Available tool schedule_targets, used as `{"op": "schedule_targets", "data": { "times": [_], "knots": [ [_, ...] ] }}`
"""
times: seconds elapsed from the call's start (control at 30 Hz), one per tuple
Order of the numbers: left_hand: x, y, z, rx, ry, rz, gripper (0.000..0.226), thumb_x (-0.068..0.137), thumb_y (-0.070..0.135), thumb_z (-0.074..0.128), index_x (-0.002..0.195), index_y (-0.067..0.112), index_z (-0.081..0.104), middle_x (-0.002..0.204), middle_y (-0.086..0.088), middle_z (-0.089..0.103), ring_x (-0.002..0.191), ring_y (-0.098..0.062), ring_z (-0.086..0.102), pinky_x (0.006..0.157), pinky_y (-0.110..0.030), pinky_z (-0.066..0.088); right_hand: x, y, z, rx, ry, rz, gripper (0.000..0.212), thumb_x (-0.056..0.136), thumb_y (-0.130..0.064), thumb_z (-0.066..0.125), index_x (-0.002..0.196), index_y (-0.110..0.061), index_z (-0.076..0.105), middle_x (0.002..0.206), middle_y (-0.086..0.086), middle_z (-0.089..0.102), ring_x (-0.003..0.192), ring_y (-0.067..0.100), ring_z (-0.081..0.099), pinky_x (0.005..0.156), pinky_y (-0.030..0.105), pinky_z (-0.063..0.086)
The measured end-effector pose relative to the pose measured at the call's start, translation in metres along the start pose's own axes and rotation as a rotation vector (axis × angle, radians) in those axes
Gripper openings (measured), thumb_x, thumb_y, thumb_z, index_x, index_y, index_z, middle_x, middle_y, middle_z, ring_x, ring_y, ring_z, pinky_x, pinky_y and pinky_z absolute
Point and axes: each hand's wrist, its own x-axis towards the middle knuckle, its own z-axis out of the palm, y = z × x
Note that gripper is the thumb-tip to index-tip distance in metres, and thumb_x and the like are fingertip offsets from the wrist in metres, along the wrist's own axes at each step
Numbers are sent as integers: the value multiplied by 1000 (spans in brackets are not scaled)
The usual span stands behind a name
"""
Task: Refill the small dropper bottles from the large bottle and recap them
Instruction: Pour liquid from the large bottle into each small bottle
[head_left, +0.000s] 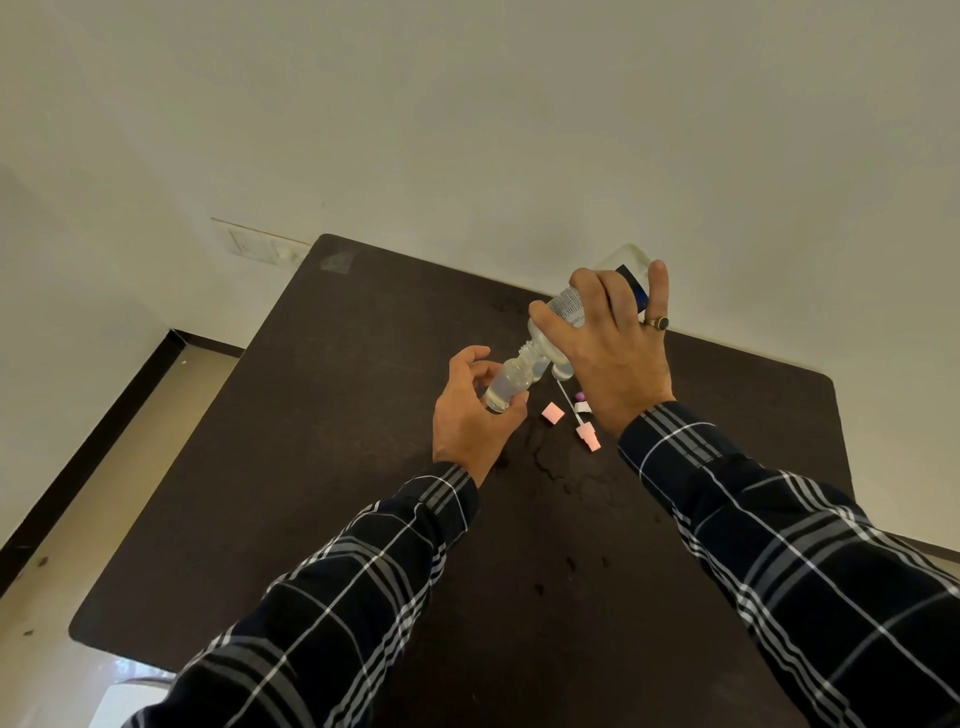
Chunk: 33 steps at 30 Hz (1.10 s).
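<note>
A pale switch plate (265, 245) is seen on the wall at far left, beyond the back corner of the dark tabletop (322, 415). Left of centre, the left hand (470, 415) is held above the tabletop. A small dropper bottle (506, 383) of clear plastic is held in its grip: fingers and thumb are curled round the lower body, and the bottle is tilted so that its uncapped neck points up and to the right. That neck is met by the mouth of the large bottle (571, 304), which is tipped steeply, base up, neck down and to the left. The large bottle is clasped round its labelled body by the right hand (615, 358), the grip closed over it from above; a ring (661, 323) is worn on one finger. What looks like a second small clear bottle (562, 370) is partly hidden under the large bottle's shoulder. On the tabletop below the hands a loose pink cap (552, 413) is lying, and just right of it a pink-capped dropper (587, 437) with a thin white tube. Wet patches (561, 470) are seen nearer the person
</note>
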Motion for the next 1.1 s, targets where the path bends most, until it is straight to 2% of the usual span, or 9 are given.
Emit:
{"op": "schedule_targets", "data": {
  "times": [0.4,0.63,0.73,0.83,0.9,1.0,1.1],
  "knots": [
    [-1,3,0,-4,-3,0,69,74,37,81,128,37,39,103,23,61,101,9,58,81,-24,57,-3,1,-1,-24,29,8,71,70,-14,81,129,-33,47,131,10,40,126,32,37,116,68,8],
    [-2,5,-1,-40,-7,1,68,73,39,80,129,37,41,104,23,61,102,5,60,82,-29,58,-5,1,-6,31,-36,56,73,71,-15,81,132,-34,46,133,11,40,127,34,35,114,69,11],
    [-3,5,-1,-58,-19,7,68,73,39,79,129,36,41,105,21,62,103,1,60,84,-32,58,-9,-2,-8,119,-116,199,72,72,-18,79,133,-37,47,135,11,41,129,33,32,114,69,13],
    [-3,4,-3,-74,-29,20,68,73,38,80,129,35,41,107,19,62,105,-1,61,86,-33,58,-16,-7,-6,299,-197,422,66,75,-20,73,133,-40,49,133,8,40,125,32,35,109,64,26],
    [-2,4,-4,-90,-34,20,68,75,35,80,130,37,40,108,19,62,107,-1,60,88,-32,57,-24,-10,-2,521,-243,596,68,76,-26,75,136,-39,46,133,6,41,124,31,38,103,55,38],
    [0,1,-5,-113,-45,6,70,75,32,81,131,39,40,110,21,62,107,1,60,88,-25,53,-38,-14,7,951,-230,826,72,75,-31,77,139,-35,43,132,3,47,122,25,41,96,40,43],
    [6,-4,-7,-96,-83,-10,66,78,27,80,133,36,44,114,24,61,110,5,58,91,-21,50,-52,-15,11,1196,-228,1001,76,75,-29,81,140,-29,43,131,-2,53,121,18,50,103,43,47]
  ]
}}
